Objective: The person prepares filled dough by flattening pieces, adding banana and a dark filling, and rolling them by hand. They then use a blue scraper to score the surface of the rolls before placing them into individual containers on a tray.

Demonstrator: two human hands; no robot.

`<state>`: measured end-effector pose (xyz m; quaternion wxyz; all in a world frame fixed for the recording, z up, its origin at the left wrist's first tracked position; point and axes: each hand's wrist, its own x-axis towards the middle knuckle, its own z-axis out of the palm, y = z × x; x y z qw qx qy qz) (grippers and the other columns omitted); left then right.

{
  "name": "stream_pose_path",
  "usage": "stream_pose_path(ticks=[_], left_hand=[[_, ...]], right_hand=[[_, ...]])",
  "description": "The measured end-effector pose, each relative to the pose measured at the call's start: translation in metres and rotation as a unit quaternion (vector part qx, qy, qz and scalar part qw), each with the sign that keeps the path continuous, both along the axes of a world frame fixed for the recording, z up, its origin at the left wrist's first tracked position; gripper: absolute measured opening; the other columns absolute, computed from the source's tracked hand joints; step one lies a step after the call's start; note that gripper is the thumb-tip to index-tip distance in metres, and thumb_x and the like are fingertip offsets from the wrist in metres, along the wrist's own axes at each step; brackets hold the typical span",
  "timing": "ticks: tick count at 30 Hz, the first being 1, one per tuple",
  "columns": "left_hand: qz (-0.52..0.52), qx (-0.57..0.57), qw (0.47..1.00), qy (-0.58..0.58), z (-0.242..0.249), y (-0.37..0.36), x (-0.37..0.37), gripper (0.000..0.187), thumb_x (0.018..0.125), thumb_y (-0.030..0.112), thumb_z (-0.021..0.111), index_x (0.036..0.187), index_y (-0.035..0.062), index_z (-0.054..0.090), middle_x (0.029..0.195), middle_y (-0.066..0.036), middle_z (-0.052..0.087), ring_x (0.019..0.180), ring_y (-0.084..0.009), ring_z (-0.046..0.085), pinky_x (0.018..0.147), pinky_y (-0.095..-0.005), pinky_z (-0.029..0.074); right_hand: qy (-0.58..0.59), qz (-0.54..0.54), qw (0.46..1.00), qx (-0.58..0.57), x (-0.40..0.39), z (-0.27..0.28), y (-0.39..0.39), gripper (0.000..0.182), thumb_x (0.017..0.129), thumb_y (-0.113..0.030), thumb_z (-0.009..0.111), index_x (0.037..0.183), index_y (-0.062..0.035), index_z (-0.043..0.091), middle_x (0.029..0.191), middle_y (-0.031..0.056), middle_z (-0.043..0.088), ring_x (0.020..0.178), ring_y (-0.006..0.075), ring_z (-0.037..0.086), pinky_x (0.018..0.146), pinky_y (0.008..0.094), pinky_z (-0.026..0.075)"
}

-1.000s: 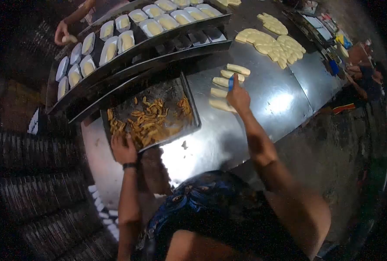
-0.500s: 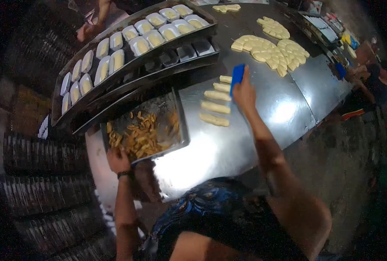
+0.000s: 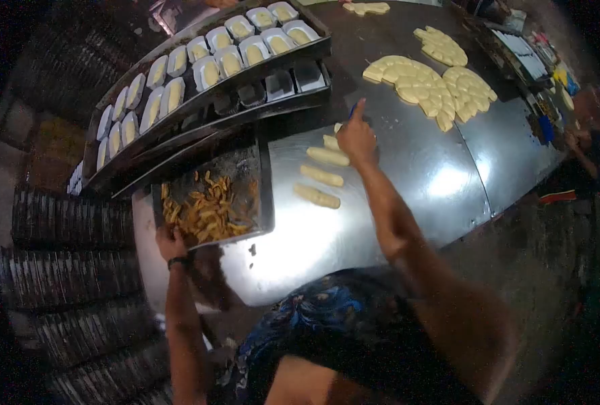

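My right hand (image 3: 358, 142) is over the far end of a row of pale dough rolls (image 3: 321, 176), index finger stretched forward. It holds a blue dough scraper (image 3: 352, 110), mostly hidden by the hand; a sliver of blue shows beside the finger. The nearer rolls lie side by side on the metal table (image 3: 408, 196), and the hand partly covers the farther ones. My left hand (image 3: 170, 241) grips the near left corner of a dark metal tray (image 3: 266, 182). Inside that tray lies a heap of yellow-brown strips (image 3: 212, 214), too small to name surely.
Beyond the tray, a long rack tray (image 3: 246, 74) carries white paper cups with dough pieces, above another tray of dark moulds (image 3: 279, 82). Scored dough slabs (image 3: 414, 84) lie at the far right. Stacked dark trays (image 3: 77, 283) stand at left; another person's arm (image 3: 583, 152) is at right.
My right hand and the scraper have moved left and slightly nearer, over the far rolls. The scraper was in plain view before. The strip tray has shifted slightly left with my left hand.
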<state>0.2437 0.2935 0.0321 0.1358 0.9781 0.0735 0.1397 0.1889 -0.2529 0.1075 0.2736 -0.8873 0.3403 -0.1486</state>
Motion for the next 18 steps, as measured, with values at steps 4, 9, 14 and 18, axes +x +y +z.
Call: stream_pose_path(ticks=[4,9,14,18], left_hand=[[0.012,-0.008,1.0,-0.016,-0.048,0.033,0.029,0.045,0.09,0.038,0.052,0.113,0.0007,0.06,0.125,-0.02,0.051,0.115,-0.0371,0.048,0.094,-0.0467,0.042],[-0.01,0.018,1.0,-0.021,-0.05,0.039,0.02,0.037,0.09,0.032,0.052,0.106,0.0,0.063,0.114,-0.02,0.058,0.104,-0.0379,0.053,0.087,-0.0472,0.044],[-0.074,0.177,0.975,-0.112,-0.072,0.042,0.0,0.033,0.091,0.028,0.049,0.104,0.0022,0.065,0.112,-0.017,0.061,0.106,-0.0353,0.054,0.093,-0.0454,0.042],[0.014,0.186,0.976,0.113,-0.012,-0.004,-0.02,0.052,0.093,0.047,0.037,0.124,0.0103,0.056,0.133,-0.016,0.049,0.126,-0.033,0.04,0.107,-0.0455,0.027]], right_hand=[[-0.007,0.017,1.0,-0.011,-0.012,-0.016,-0.014,0.079,0.077,-0.012,0.054,0.144,0.0015,0.015,0.085,0.0316,0.063,0.079,0.0478,0.062,0.075,0.0556,0.048],[0.0,0.009,1.0,0.024,-0.037,-0.014,-0.02,0.075,0.077,-0.01,0.054,0.144,-0.0014,0.02,0.086,0.0323,0.062,0.079,0.0486,0.061,0.075,0.0554,0.046],[-0.015,-0.009,1.0,0.011,-0.06,-0.017,-0.033,0.074,0.078,-0.01,0.054,0.144,-0.001,0.02,0.085,0.0316,0.063,0.079,0.0464,0.062,0.073,0.0518,0.048],[-0.001,-0.012,1.0,0.011,-0.067,-0.033,-0.044,0.073,0.08,-0.012,0.055,0.145,-0.0025,0.021,0.089,0.0293,0.064,0.082,0.0426,0.064,0.074,0.0494,0.05]])
